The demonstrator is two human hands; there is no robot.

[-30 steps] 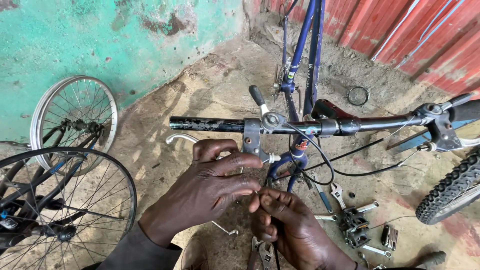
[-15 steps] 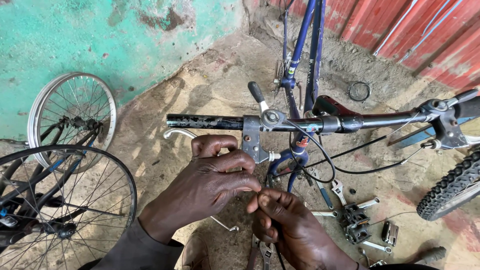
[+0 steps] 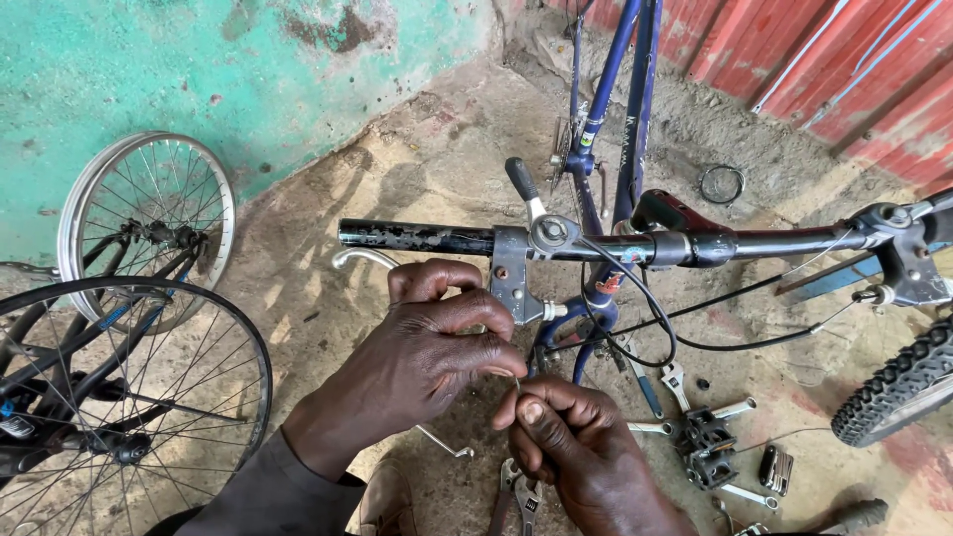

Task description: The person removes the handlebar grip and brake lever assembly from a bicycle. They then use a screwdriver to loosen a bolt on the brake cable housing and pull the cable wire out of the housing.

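Wheels [image 3: 129, 397] left; handlebar [image 3: 596, 241] ahead of hands [image 3: 496, 407]; wrenches [image 3: 685, 397] on ground, right.

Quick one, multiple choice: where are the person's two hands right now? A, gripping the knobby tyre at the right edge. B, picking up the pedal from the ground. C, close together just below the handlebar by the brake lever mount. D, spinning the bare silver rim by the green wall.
C: the left hand and right hand meet fingertip to fingertip just under the black handlebar, beside the grey brake lever mount, pinching something too thin to identify.
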